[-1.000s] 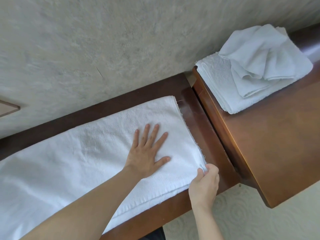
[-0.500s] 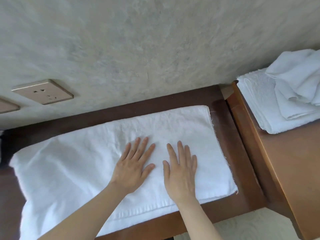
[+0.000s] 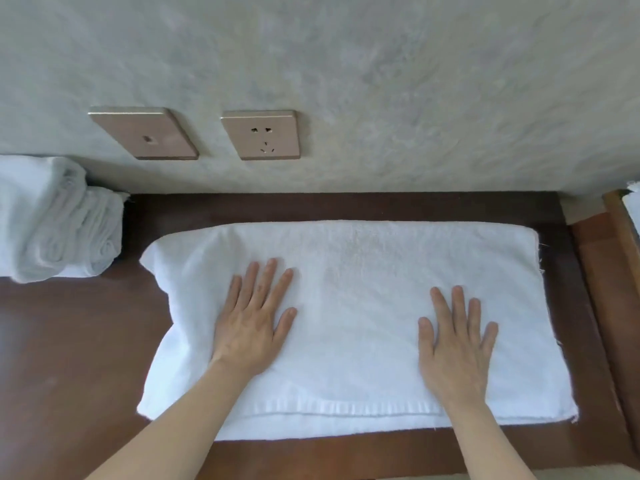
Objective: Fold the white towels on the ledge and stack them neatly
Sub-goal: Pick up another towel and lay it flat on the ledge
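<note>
A white towel (image 3: pixel 360 292), folded into a wide rectangle, lies flat on the dark wooden ledge (image 3: pixel 76 341). My left hand (image 3: pixel 254 323) rests palm down on its left half with the fingers spread. My right hand (image 3: pixel 455 344) presses flat on the right half in the same way. Neither hand grips any cloth. At the far left of the ledge, against the wall, sits a pile of white towels (image 3: pixel 52 220). A sliver of another white towel (image 3: pixel 633 206) shows at the right edge.
Two bronze wall plates, a switch plate (image 3: pixel 143 133) and a power socket (image 3: pixel 261 135), sit on the grey wall above the ledge. A lighter brown wooden surface (image 3: pixel 613 258) adjoins the ledge on the right. Pale floor shows beyond the ledge's front edge.
My right hand let go of the towel's corner and went flat on the towel, then both hands slid apart across it. The view swung left, bringing the left towel pile into sight.
</note>
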`<state>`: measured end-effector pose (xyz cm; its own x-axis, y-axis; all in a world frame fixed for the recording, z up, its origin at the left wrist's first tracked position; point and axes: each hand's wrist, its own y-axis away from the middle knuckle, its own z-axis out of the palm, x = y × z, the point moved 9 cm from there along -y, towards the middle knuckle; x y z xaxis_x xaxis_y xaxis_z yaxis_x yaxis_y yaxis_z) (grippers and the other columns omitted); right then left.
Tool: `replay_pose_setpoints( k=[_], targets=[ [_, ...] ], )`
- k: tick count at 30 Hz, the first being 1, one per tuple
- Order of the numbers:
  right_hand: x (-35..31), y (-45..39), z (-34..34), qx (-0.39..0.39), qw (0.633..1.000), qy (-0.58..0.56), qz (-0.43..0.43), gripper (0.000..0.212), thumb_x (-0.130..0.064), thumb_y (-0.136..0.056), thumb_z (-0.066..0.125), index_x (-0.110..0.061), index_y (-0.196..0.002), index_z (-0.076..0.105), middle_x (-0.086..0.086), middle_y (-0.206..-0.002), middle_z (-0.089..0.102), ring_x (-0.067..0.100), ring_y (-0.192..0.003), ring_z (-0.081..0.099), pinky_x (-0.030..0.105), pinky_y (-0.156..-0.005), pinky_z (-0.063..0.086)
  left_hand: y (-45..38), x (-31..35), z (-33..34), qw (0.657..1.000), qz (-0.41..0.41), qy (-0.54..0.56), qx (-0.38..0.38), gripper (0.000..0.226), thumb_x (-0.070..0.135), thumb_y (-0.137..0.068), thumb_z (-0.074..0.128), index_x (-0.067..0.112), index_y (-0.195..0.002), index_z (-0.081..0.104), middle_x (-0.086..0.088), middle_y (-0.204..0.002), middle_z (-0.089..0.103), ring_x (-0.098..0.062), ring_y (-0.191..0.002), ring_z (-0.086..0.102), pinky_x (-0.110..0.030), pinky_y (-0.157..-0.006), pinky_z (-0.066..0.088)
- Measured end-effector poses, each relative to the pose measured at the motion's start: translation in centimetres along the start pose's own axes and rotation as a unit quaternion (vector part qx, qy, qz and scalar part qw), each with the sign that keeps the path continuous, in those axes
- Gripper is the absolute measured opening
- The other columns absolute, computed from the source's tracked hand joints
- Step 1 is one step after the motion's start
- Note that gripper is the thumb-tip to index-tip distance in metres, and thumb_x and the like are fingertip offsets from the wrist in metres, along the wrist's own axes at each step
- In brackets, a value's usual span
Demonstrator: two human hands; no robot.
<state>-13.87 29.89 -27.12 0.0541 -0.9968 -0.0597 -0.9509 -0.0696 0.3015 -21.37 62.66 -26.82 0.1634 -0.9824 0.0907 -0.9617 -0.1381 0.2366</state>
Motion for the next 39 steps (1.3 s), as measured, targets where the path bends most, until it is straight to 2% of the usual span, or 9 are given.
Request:
replay_pose_setpoints(
  k=[5,12,15,19,24,28,33,36,39],
  targets=[
    [-5.6,0.3,-1.1,-0.018,0.995,-0.060,0.082,0.073,-0.064,-0.095,-0.006,-0.031,-0.160,0.000,0.005,-0.168,-0.011,0.027,-0.153,-0.015,0.057,-0.121,-0.009,2.4,-2.8,-0.3,1.000,0.028,-0.008,-0.006,0.064,0.053,-0.106,0.013,0.022,-0.161,0.014,-0.009,-0.168,0.012,-0.028,-0.155,0.012,-0.042,-0.124,0.004],
    [-27.1,5.4,1.1,-0.015,0.970,-0.042,-0.239,0.062,-0.059,-0.102,0.003,-0.035,-0.160,0.001,0.000,-0.168,-0.006,0.026,-0.155,-0.007,0.057,-0.121,-0.005,5.5,-6.4,-2.9,0.996,-0.006,0.060,0.063,0.060,0.047,-0.107,0.021,0.016,-0.158,0.027,-0.009,-0.166,0.020,-0.026,-0.154,0.016,-0.044,-0.124,0.012],
    [-29.6,6.4,3.4,-0.033,0.971,-0.001,-0.235,0.062,-0.057,-0.104,0.007,-0.032,-0.161,0.005,0.003,-0.169,-0.002,0.029,-0.155,-0.004,0.062,-0.119,0.003,6.6,-10.5,-3.1,0.986,-0.071,0.135,0.072,0.064,0.049,-0.106,0.023,0.023,-0.161,0.007,-0.001,-0.169,0.003,-0.020,-0.156,0.001,-0.041,-0.126,0.007],
    [-32.1,7.2,3.3,-0.040,0.974,-0.033,-0.219,0.065,-0.061,-0.099,-0.007,-0.036,-0.159,-0.011,-0.003,-0.167,-0.016,0.023,-0.153,-0.020,0.056,-0.121,-0.010,6.1,-14.8,-2.1,0.933,-0.143,0.322,0.076,0.069,0.062,-0.099,0.014,0.035,-0.156,-0.014,0.012,-0.165,-0.020,-0.004,-0.151,-0.020,-0.027,-0.124,-0.002],
    [-35.8,8.5,2.7,-0.060,0.967,-0.116,-0.217,0.066,-0.069,-0.087,-0.023,-0.044,-0.147,-0.032,-0.010,-0.165,-0.022,0.013,-0.151,-0.025,0.046,-0.123,-0.015,2.8,-17.0,-2.2,0.895,-0.161,0.405,0.100,0.073,0.063,-0.100,0.001,0.027,-0.161,0.018,0.013,-0.166,0.016,-0.007,-0.154,0.005,-0.031,-0.126,0.007],
    [-36.0,8.4,3.0,-0.049,0.972,-0.138,-0.185,0.064,-0.069,-0.088,-0.021,-0.046,-0.146,-0.032,-0.012,-0.166,-0.017,0.010,-0.151,-0.023,0.047,-0.123,-0.016,1.7,-16.6,-3.9,0.776,-0.182,0.594,0.113,0.037,0.038,-0.110,0.028,0.046,-0.135,0.054,0.027,-0.128,0.059,0.012,-0.122,0.049,-0.012,-0.106,0.035],
    [-37.2,7.5,1.9,-0.042,0.961,-0.203,-0.181,0.060,-0.066,-0.094,-0.005,-0.049,-0.148,-0.024,-0.013,-0.167,-0.013,0.009,-0.152,-0.019,0.043,-0.124,-0.013,0.9,-16.2,-1.9,0.609,-0.259,0.747,0.067,0.028,0.020,-0.106,0.043,0.026,-0.119,0.068,0.009,-0.120,0.069,-0.010,-0.115,0.063,-0.033,-0.104,0.050],
    [-37.4,7.0,1.4,-0.022,0.954,-0.243,-0.173,0.064,-0.059,-0.097,0.005,-0.040,-0.156,-0.012,-0.013,-0.168,-0.003,0.009,-0.154,-0.010,0.041,-0.125,-0.007,0.4,-15.3,-2.0,0.565,-0.255,0.784,0.023,0.017,0.023,-0.103,0.056,0.018,-0.118,0.062,-0.005,-0.117,0.071,-0.014,-0.099,0.069,-0.028,-0.088,0.057],
    [-36.7,6.9,1.5,-0.018,0.953,-0.261,-0.151,0.070,-0.062,-0.096,0.003,-0.031,-0.159,-0.005,-0.011,-0.168,0.003,0.006,-0.153,-0.006,0.039,-0.126,-0.007,0.1,-14.6,-1.4,0.547,-0.261,0.795,-0.021,0.044,0.038,-0.091,0.071,0.023,-0.126,0.047,0.001,-0.112,0.067,-0.008,-0.094,0.068,-0.023,-0.080,0.056]
  ],
)
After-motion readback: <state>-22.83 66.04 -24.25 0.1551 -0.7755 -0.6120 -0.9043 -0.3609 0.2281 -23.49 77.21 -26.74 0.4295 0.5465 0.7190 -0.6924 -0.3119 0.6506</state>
